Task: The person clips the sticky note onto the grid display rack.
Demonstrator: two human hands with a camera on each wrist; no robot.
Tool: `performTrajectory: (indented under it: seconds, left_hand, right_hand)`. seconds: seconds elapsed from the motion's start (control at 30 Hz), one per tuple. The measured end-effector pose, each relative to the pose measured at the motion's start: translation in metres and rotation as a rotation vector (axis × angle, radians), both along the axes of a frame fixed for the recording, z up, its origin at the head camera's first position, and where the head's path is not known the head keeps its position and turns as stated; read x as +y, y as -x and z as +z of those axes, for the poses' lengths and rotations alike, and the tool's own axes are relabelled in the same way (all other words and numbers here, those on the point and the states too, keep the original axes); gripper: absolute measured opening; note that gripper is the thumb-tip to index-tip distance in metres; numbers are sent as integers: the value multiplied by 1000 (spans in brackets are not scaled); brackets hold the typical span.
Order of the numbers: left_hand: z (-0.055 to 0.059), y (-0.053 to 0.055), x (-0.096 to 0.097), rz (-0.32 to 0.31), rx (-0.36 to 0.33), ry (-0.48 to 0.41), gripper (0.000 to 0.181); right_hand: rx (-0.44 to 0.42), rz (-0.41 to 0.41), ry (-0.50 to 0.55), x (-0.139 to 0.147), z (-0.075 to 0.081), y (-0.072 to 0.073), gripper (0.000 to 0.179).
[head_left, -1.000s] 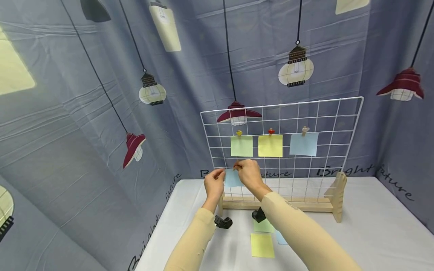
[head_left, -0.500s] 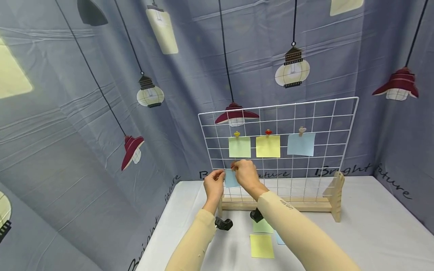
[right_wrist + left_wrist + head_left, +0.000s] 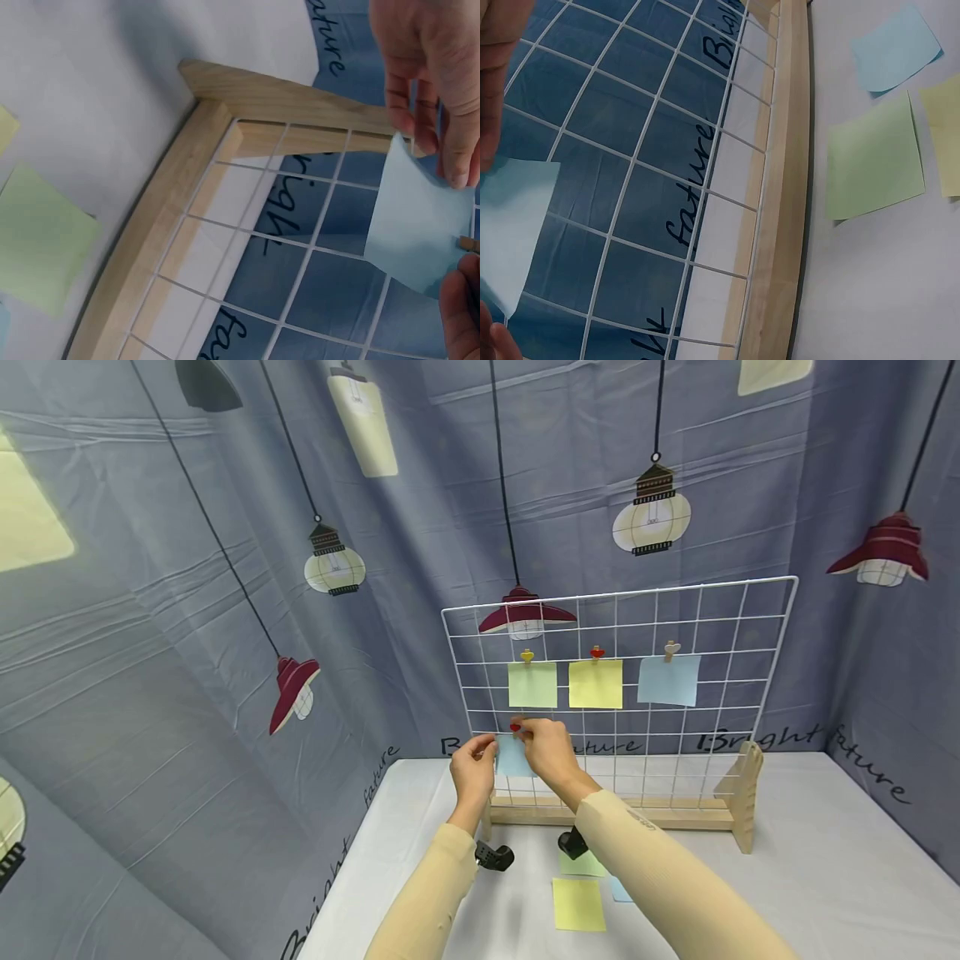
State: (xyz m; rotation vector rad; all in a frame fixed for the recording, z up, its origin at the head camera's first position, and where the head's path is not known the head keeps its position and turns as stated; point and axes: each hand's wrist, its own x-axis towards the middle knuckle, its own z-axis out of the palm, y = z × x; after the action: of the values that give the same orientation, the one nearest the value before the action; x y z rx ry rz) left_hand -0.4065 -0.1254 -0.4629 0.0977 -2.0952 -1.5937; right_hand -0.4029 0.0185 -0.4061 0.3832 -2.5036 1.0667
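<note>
A light blue paper note [image 3: 513,757] hangs flat against the lower left of a white wire grid [image 3: 617,721]. My left hand [image 3: 472,771] pinches the note near its upper left corner. At the note's top edge, my right hand [image 3: 552,750] grips a small wooden clothespin [image 3: 470,244] with a red heart on it. The right wrist view shows the clothespin's tip over the paper, beside the right fingertips [image 3: 457,307]. Above, clothespins hold a green note [image 3: 532,685], a yellow note [image 3: 596,685] and a blue note [image 3: 667,681] in a row on the grid.
The grid stands in a wooden base [image 3: 675,817] on a white-covered table [image 3: 825,877]. In front of it lie a green note [image 3: 876,161], a yellow note [image 3: 578,906] and a blue note [image 3: 897,51]. A printed blue-grey curtain [image 3: 420,652] surrounds the table.
The red heart shows more plainly between my right fingers, which have shifted slightly. My left hand keeps its place on the blue note.
</note>
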Motion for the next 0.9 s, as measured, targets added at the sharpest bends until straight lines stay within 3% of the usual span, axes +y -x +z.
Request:
performTrajectory:
  seconds: [0.63, 0.9]
  left_hand:
    - [-3, -7, -1, -1, 77, -3, 18]
    - [-7, -14, 1, -18, 89, 19, 23]
  right_hand:
    - [150, 48, 67, 8, -12, -9, 28]
    - [134, 33, 78, 15, -15, -14, 30]
